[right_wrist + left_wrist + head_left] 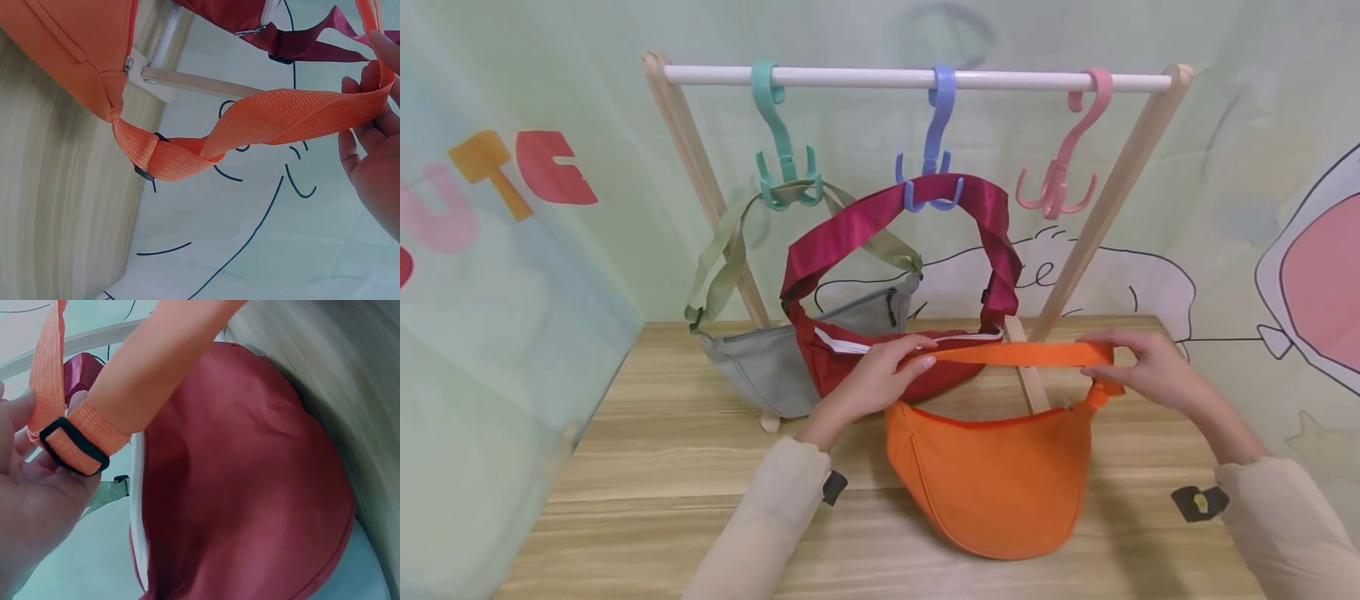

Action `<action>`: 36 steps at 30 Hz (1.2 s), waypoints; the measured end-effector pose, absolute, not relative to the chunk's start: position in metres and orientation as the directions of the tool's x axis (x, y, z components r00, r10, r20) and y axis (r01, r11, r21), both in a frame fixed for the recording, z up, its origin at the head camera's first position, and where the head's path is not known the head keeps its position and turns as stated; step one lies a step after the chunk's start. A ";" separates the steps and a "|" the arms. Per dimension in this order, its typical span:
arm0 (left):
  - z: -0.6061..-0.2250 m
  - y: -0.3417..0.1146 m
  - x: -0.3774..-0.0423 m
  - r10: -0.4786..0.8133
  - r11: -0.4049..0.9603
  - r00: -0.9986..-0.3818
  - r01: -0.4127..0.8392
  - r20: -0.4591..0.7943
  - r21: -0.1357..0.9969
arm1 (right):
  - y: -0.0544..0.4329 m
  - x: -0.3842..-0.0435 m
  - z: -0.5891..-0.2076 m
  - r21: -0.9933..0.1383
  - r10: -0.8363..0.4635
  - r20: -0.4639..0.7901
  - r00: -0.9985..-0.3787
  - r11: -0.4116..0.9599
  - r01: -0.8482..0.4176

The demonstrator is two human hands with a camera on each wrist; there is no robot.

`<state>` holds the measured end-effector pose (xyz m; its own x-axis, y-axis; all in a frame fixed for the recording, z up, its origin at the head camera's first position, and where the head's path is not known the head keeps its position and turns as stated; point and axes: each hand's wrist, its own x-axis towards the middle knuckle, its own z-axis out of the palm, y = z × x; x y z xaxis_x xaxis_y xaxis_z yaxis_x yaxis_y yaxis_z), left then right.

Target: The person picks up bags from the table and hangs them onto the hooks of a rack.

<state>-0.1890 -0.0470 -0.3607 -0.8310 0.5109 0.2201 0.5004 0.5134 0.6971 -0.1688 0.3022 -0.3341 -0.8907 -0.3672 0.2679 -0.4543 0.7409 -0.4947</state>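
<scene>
Both hands hold the strap (1022, 354) of an orange shoulder bag (1000, 483), stretched level above the bag in the head view. My left hand (880, 375) pinches its left end in front of a red bag (842, 367). In the left wrist view, the black strap slider (87, 447) lies against the left fingers. At the strap's other end, my right hand (1150, 371) grips the webbing between thumb and fingers. The right wrist view shows the strap twisting from this hand (375, 144) down to the bag's zipped corner. The bag's body hangs below the hands.
A wooden stand with a white rod (850, 77) carries three hooks. The red bag hangs from the blue hook (936, 125), a grey bag (760, 367) from the green hook (772, 108). Only the pink hook (1078, 133) carries nothing. Beneath is a wood-grain tabletop (647, 500); a printed curtain stands behind.
</scene>
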 end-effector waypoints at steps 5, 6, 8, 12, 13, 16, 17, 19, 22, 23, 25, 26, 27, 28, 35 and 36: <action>-0.355 -0.045 -0.190 0.506 0.503 -0.829 0.507 0.237 0.700 | 0.304 -0.169 -0.328 -0.533 -0.338 0.222 -0.915 0.743 -0.404; -0.354 -0.044 -0.191 0.506 0.498 -0.828 0.509 0.241 0.702 | 0.304 -0.169 -0.327 -0.539 -0.338 0.220 -0.915 0.740 -0.402; -0.352 -0.043 -0.191 0.508 0.483 -0.824 0.514 0.252 0.709 | 0.304 -0.170 -0.324 -0.547 -0.341 0.221 -0.914 0.732 -0.406; -0.349 -0.042 -0.192 0.501 0.465 -0.824 0.513 0.263 0.721 | 0.303 -0.170 -0.319 -0.561 -0.340 0.220 -0.914 0.723 -0.404; -0.349 -0.042 -0.193 0.499 0.462 -0.826 0.510 0.262 0.726 | 0.303 -0.169 -0.318 -0.563 -0.336 0.216 -0.917 0.724 -0.398; -0.347 -0.040 -0.193 0.489 0.463 -0.829 0.510 0.272 0.725 | 0.303 -0.168 -0.317 -0.561 -0.323 0.213 -0.922 0.732 -0.386; -0.346 -0.039 -0.193 0.486 0.465 -0.830 0.512 0.275 0.723 | 0.303 -0.168 -0.316 -0.561 -0.318 0.212 -0.924 0.735 -0.382; -0.344 -0.038 -0.194 0.484 0.462 -0.825 0.524 0.292 0.715 | 0.303 -0.168 -0.316 -0.557 -0.310 0.217 -0.926 0.739 -0.378; -0.341 -0.036 -0.194 0.484 0.455 -0.817 0.541 0.314 0.707 | 0.303 -0.168 -0.316 -0.546 -0.300 0.231 -0.925 0.747 -0.379; -0.340 -0.035 -0.194 0.483 0.451 -0.814 0.546 0.321 0.706 | 0.304 -0.167 -0.316 -0.543 -0.296 0.234 -0.926 0.750 -0.377; -0.339 -0.034 -0.194 0.482 0.442 -0.809 0.555 0.335 0.705 | 0.304 -0.167 -0.315 -0.544 -0.290 0.235 -0.928 0.752 -0.373; -0.338 -0.033 -0.194 0.480 0.437 -0.809 0.556 0.340 0.707 | 0.304 -0.167 -0.314 -0.547 -0.287 0.232 -0.929 0.752 -0.369; -0.337 -0.033 -0.194 0.477 0.435 -0.809 0.557 0.344 0.707 | 0.304 -0.167 -0.314 -0.549 -0.284 0.228 -0.931 0.752 -0.364; -0.336 -0.032 -0.194 0.474 0.434 -0.810 0.556 0.345 0.709 | 0.304 -0.167 -0.313 -0.551 -0.282 0.225 -0.933 0.753 -0.360; -0.332 -0.029 -0.193 0.437 0.420 -0.812 0.564 0.386 0.711 | 0.304 -0.166 -0.307 -0.573 -0.261 0.218 -0.940 0.746 -0.340; -0.332 -0.029 -0.193 0.429 0.414 -0.812 0.566 0.395 0.713 | 0.304 -0.166 -0.307 -0.581 -0.256 0.219 -0.941 0.741 -0.337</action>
<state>-0.1931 -0.0290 -0.3321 -0.8122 0.4292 0.3951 0.5657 0.4142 0.7130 -0.1662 0.3038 -0.3066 -0.9414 -0.2563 0.2193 -0.3371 0.7405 -0.5814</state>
